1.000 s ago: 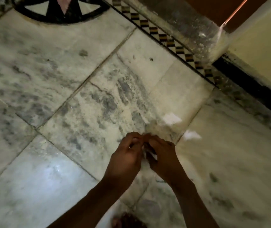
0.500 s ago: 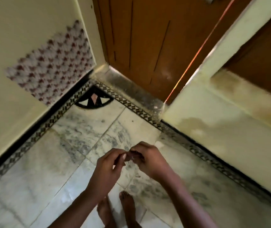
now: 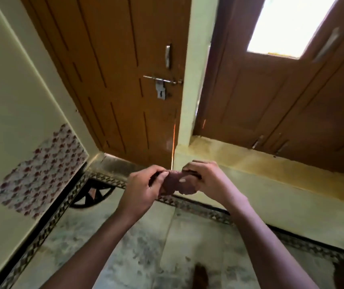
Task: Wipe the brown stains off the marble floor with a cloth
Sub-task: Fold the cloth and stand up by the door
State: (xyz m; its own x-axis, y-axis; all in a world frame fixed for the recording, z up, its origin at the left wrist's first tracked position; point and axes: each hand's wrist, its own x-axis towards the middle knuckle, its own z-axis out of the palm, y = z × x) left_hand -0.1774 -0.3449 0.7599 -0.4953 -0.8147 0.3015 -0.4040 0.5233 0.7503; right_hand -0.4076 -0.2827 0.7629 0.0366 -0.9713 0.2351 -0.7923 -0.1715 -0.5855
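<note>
Fingers of the left hand (image 3: 144, 187) and right hand (image 3: 205, 180) are pinching a reddish-brown cloth (image 3: 178, 183) in mid-air, well above the marble floor (image 3: 125, 247); bunched so small, it is probably risking smearing the brown stain (image 3: 200, 275) near the floor's near edge.

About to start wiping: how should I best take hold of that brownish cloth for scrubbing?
The cloth is stretched between the left hand and right hand, each pinching an end. Probably regrip its bunched middle from above with one hand, so a padded fold faces the marble floor.
</note>
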